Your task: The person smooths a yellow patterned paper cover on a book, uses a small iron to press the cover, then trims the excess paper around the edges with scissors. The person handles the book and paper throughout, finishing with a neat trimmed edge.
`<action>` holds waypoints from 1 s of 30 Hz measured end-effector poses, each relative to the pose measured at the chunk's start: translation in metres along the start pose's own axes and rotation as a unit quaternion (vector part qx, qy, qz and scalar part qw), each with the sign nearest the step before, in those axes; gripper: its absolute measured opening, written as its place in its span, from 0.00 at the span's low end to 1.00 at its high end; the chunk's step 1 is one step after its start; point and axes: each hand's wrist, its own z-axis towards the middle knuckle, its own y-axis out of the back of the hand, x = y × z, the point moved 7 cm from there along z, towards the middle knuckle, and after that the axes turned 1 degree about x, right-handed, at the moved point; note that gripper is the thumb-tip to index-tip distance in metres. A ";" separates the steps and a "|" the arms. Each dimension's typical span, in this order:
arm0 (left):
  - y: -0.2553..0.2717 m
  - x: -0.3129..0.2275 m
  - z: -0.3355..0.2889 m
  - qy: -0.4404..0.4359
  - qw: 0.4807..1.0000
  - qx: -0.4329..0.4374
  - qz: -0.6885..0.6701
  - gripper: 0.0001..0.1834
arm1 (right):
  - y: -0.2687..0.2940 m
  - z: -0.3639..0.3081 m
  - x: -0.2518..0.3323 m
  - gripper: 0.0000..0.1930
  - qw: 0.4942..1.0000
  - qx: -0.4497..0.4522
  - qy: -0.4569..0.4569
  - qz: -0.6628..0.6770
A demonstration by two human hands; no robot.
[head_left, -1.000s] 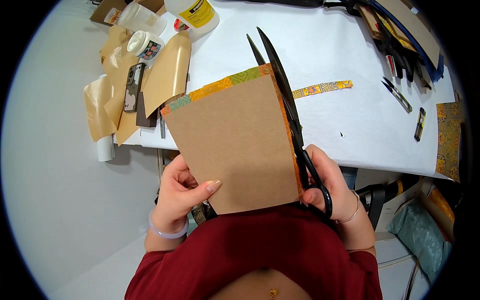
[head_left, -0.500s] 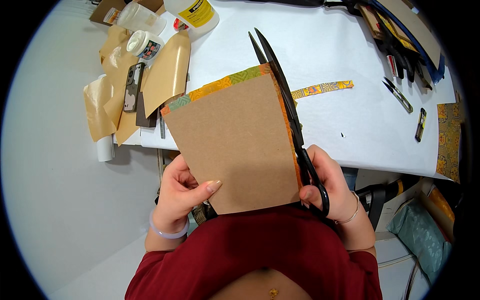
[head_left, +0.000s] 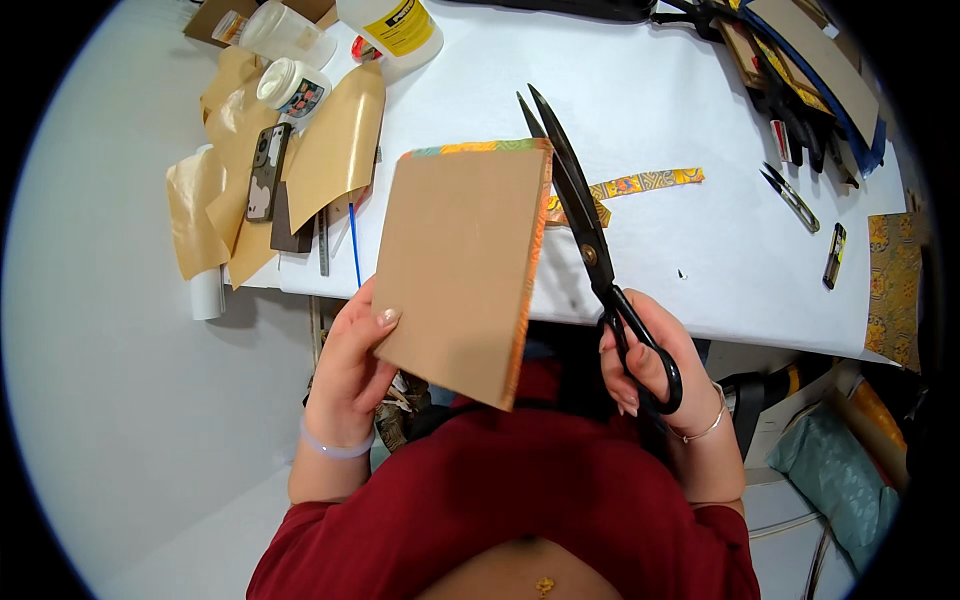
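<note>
My left hand (head_left: 352,358) grips a brown cardboard panel (head_left: 462,262) by its lower left edge, thumb on the face. Patterned brocade in orange, green and yellow shows along the panel's top and right edges. In my right hand (head_left: 650,350) is a pair of large black scissors (head_left: 588,252), fingers through the handles. The blades point away from me, slightly parted, just right of the panel. Behind them on the table lies a narrow strip of patterned brocade (head_left: 648,183), partly covered by the blades.
A white-covered table (head_left: 740,260) spreads ahead. At left are brown paper pieces (head_left: 345,125), a phone (head_left: 267,172), a white jar (head_left: 292,86) and a yellow-labelled bottle (head_left: 398,32). Thread snips (head_left: 792,197) and a small cutter (head_left: 834,256) lie at right, near brocade fabric (head_left: 893,290).
The panel has turned and tilted, moving left, away from the scissors. My right hand has drawn the scissors off its right edge. A blue stick now shows beside the paper.
</note>
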 end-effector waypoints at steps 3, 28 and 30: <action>0.003 0.010 0.002 0.035 0.999 0.014 -0.019 0.29 | 0.006 -0.001 0.000 0.18 0.999 -0.023 -0.011 -0.022; 0.051 -0.060 -0.006 -0.194 0.971 -0.083 -0.111 0.22 | -0.007 -0.002 -0.013 0.28 0.991 0.111 -0.075 0.026; 0.051 -0.063 -0.007 -0.206 0.967 -0.108 -0.103 0.22 | -0.011 -0.004 -0.016 0.28 0.986 0.129 -0.107 0.022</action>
